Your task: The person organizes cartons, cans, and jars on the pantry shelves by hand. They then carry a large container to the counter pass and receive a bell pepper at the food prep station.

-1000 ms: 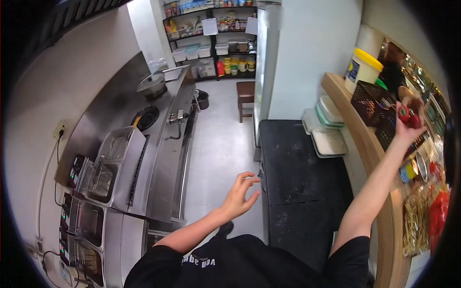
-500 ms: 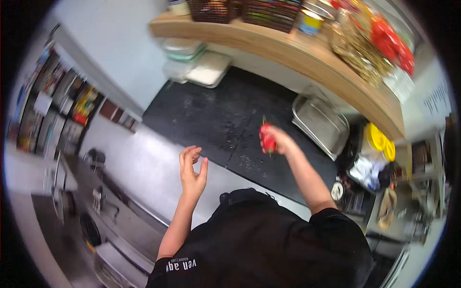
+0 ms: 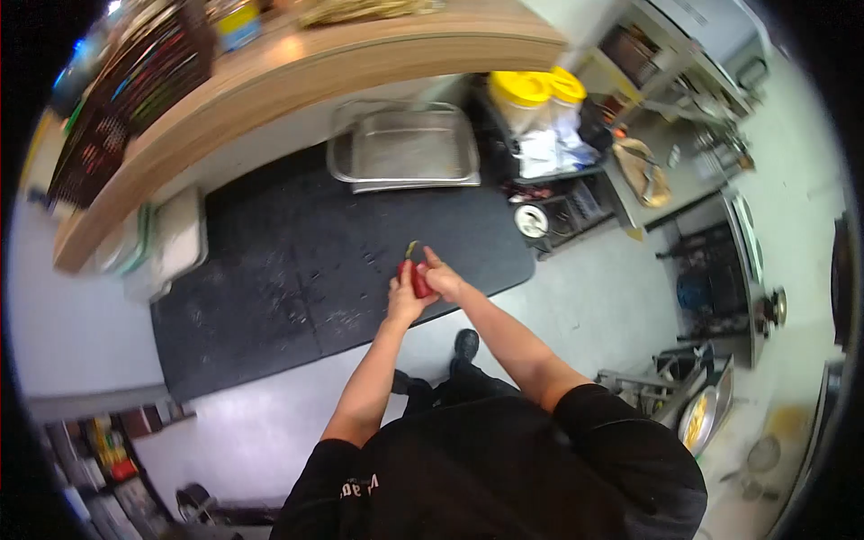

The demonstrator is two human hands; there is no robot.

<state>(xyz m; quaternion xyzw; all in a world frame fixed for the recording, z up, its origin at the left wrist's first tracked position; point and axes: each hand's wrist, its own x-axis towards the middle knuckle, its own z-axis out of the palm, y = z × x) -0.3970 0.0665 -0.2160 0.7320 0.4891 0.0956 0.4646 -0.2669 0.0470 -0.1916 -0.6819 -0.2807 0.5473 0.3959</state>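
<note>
Over the black worktop (image 3: 360, 225), near its front edge, my two hands meet at a small red object (image 3: 420, 281). A thin yellow-green piece sticks up from its far end; its exact kind is not clear. My left hand (image 3: 405, 301) has its fingers closed on the near left side of the red object. My right hand (image 3: 443, 279) grips it from the right, with the index finger stretched forward along the yellow-green piece. The fingers cover much of the object.
A metal tray (image 3: 405, 148) stands at the worktop's back. Yellow-lidded tubs (image 3: 520, 90) are to the right. White-lidded containers (image 3: 175, 238) sit at the left. A wooden shelf (image 3: 342, 54) overhangs the back. Several wet spots mark the worktop.
My view has swung to the right. My left hand, open and apart before, has come to the red object in my right hand. Both hands are together now.
</note>
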